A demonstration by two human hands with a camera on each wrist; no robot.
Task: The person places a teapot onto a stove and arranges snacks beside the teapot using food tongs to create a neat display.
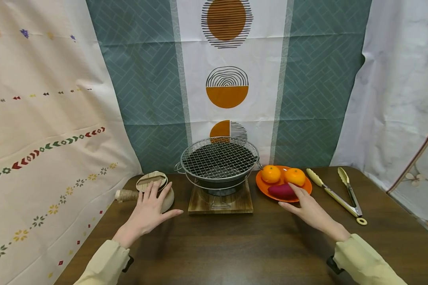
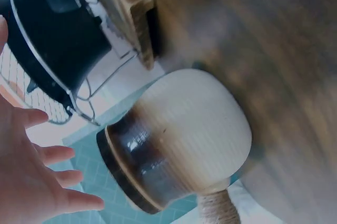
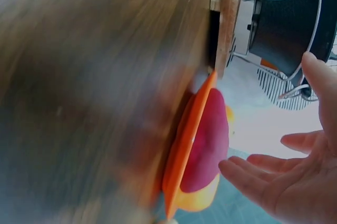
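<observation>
Left hand and right hand hovering empty beside pot and potato.
Both are gripping nothing, fingers spreading loosely, thumbs standing well apart; the step in hand is seemingly a poise before grasping, and any next move would be calling for lowering and curling the fingers. From the head, the pot is sitting at the grill's 8 o'clock, handle pointing to 9; the potato is occupying the plate's 6 o'clock side, long axis running roughly 9 to 3.
</observation>
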